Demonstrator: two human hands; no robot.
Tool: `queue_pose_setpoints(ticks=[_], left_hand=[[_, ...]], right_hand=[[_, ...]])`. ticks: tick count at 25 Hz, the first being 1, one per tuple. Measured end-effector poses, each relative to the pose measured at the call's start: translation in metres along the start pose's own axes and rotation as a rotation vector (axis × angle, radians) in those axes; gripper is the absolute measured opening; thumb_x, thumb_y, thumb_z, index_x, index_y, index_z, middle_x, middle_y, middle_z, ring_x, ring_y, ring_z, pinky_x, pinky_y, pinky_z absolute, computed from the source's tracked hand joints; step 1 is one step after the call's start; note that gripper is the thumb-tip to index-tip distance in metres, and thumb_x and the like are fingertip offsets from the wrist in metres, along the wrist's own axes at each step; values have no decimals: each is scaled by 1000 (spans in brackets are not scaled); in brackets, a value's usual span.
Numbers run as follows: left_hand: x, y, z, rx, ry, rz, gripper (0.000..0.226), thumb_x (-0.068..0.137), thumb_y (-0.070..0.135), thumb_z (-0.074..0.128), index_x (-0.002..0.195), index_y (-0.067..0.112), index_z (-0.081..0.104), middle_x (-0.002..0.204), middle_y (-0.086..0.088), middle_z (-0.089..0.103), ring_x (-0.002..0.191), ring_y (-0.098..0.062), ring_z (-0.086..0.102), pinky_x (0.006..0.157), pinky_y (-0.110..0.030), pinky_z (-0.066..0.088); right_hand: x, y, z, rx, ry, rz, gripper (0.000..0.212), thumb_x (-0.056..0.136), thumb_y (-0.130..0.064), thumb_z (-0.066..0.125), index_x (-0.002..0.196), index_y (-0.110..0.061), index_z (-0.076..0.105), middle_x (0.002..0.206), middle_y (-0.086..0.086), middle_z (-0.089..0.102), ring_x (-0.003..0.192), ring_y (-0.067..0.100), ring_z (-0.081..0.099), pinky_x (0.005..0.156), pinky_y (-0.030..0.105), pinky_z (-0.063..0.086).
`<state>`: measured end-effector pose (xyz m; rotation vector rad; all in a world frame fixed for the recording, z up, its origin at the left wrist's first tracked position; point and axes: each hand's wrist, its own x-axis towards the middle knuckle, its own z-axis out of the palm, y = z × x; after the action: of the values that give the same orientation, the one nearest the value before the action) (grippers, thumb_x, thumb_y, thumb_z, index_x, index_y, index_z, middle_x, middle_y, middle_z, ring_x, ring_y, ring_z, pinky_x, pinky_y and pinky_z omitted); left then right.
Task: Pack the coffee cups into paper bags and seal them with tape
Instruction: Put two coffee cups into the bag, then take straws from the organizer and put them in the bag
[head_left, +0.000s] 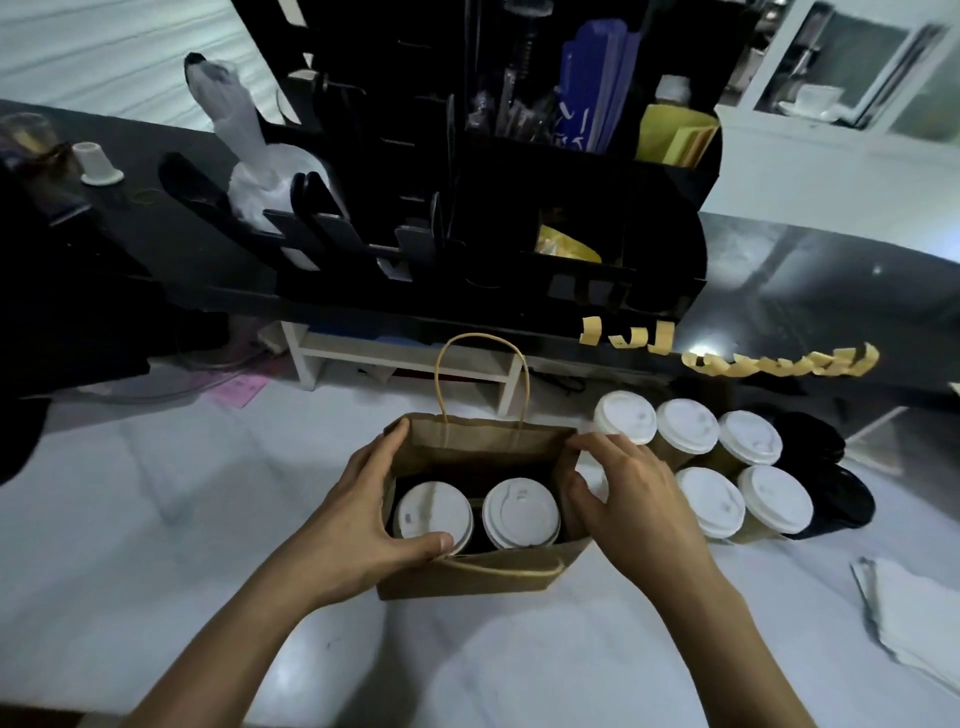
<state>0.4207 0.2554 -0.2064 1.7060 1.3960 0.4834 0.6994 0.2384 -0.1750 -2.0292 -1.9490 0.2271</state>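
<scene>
Both forearms low in frame: left hand (363, 512) and right hand (631, 499) gripping the paper bag (467, 574) mouth at centre. Two lidded cups (434, 514) inside. Best to press both rims together evenly before taping; tape strips (779, 361) upper right.

Place: coffee shop counter | evidence: lidded takeaway cups (685, 426), black supplies organizer (519, 182)

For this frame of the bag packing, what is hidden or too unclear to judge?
Head view only:
- Inside the paper bag: the bodies of the two cups are hidden by its walls; only their lids show.
- Left hand and right hand: some fingertips are hidden behind the bag's rim.
- Tape strips on the counter edge: too small to count surely.
- Dark cups at right: lost in shadow.
</scene>
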Motion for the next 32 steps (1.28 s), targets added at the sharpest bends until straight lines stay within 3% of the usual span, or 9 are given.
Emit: queue_pose_setpoints(ticks=[7, 13, 18, 22, 25, 32], left_hand=[[13, 18, 14, 31, -41, 11, 109, 76, 55, 78, 153, 52, -1, 162, 18, 9, 145, -16, 29, 113, -36, 37], [18, 36, 2, 144, 37, -21, 65, 90, 53, 63, 147, 46, 32, 162, 15, 11, 149, -16, 18, 118, -42, 28], [19, 65, -20, 229, 89, 40, 45, 96, 53, 53, 139, 46, 42, 144, 26, 30, 136, -3, 26, 112, -28, 30], [23, 95, -41, 208, 148, 163, 32, 98, 53, 48, 130, 51, 47, 126, 40, 39, 124, 7, 36, 103, -21, 36], [29, 121, -52, 175, 207, 233, 32, 99, 51, 49, 130, 50, 48, 123, 41, 42, 122, 11, 38, 98, -19, 38], [58, 180, -68, 165, 328, 429, 36, 100, 44, 50, 136, 44, 48, 125, 33, 48, 124, 11, 39, 106, -26, 42]], right_hand=[[-8, 16, -11, 9, -12, 65, 31, 95, -31, 61, 126, -29, 61, 122, -8, 65, 105, 17, 57, 83, 30, 47], [2, 11, -24, 63, 13, 29, 31, 98, -37, 59, 129, -34, 59, 129, -14, 59, 114, 11, 54, 91, 28, 48], [24, 4, -39, 103, 55, -49, 35, 99, -40, 55, 135, -38, 53, 129, -19, 54, 119, 6, 51, 96, 24, 46], [49, -1, -55, 163, 121, -133, 33, 97, -37, 58, 130, -40, 55, 118, -23, 55, 110, 4, 54, 92, 27, 49], [68, -7, -72, 184, 186, -184, 29, 98, -37, 58, 127, -38, 58, 112, -23, 56, 103, 3, 56, 85, 25, 50], [110, -24, -116, 225, 286, -259, 27, 97, -39, 58, 124, -37, 60, 109, -22, 56, 101, 3, 55, 87, 28, 52]])
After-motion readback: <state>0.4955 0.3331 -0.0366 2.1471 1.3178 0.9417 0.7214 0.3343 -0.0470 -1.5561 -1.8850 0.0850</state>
